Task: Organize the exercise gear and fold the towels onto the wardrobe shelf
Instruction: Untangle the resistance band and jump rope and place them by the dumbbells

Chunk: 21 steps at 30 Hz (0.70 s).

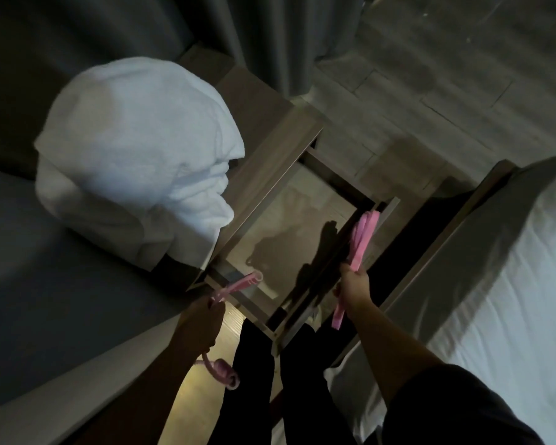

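Where the grey bed (61, 268) meets the bedside unit (270, 101), a towel pile (135, 155) is seen slumped and unfolded, partly overhanging the unit's edge. It is judged soft, bulky and light, and is best taken by two corners of one edge so that it can be shaken flat. Just right of it, the left hand (211, 311) is curled round a pink handled cord (238, 284); its stiff handle points toward the open drawer (334, 170), and a limp coil hangs below the fist. Over the drawer's right rim, the right hand (353, 284) is closed round the middle of a pink band bundle (365, 236), with both ends left sticking out of the grip. The pink gear is judged light, rubbery and floppy, and liable to uncoil, so a hold on the handle or the gathered middle is favoured. Whether the two pink pieces are joined cannot be told. At the far right a white-sheeted bed (511, 268) is seen.
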{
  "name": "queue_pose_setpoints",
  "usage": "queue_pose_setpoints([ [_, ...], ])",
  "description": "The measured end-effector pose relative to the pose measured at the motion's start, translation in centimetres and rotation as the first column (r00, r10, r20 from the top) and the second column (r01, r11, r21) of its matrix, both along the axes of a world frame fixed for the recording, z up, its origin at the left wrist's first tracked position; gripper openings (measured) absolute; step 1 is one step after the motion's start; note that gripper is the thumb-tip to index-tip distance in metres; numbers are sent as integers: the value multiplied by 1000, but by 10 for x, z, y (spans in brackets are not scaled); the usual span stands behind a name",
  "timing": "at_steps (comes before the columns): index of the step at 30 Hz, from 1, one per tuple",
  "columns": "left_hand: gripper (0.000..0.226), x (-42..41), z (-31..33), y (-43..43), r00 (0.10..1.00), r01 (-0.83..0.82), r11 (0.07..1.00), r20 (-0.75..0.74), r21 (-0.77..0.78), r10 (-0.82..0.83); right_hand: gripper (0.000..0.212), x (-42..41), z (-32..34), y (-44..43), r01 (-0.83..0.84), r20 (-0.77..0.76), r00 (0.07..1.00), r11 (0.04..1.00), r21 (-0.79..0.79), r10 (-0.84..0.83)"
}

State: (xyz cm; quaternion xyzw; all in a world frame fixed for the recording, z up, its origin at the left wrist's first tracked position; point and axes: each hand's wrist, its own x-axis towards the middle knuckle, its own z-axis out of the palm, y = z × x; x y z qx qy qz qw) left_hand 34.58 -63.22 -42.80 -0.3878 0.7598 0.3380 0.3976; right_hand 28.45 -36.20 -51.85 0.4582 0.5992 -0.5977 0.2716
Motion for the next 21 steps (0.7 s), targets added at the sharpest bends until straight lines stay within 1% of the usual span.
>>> queue_pose_setpoints([
  [3,20,2,0,-4,998,66,997,10,-29,-66,31,-6,2,-5,-70,-27,997,998,-7,69],
  [7,22,0,0,-10,996,87,995,15,-58,-86,36,-22,6,-24,-144,-74,987,989,-27,142],
  [10,22,1,-5,-15,989,148,982,30,-114,-146,32,-34,8,-38,-186,-89,980,981,-63,180],
  [12,25,2,-7,-20,988,156,981,34,-113,-153,29,-40,8,-47,-204,-111,975,976,-79,194],
  [14,25,3,-8,-23,992,127,989,27,-74,-125,29,-43,8,-56,-161,-138,979,985,-58,151],
  [16,22,3,-7,-25,988,152,986,-10,-60,-153,29,-43,8,-63,-96,-174,980,995,-17,91],
  [18,21,2,-6,-28,982,172,984,-73,-43,-175,28,-41,6,-69,-46,-203,978,999,3,46],
  [21,23,2,-3,-30,973,160,985,-181,71,-145,28,-36,5,-74,-2,-193,981,1000,14,5],
])
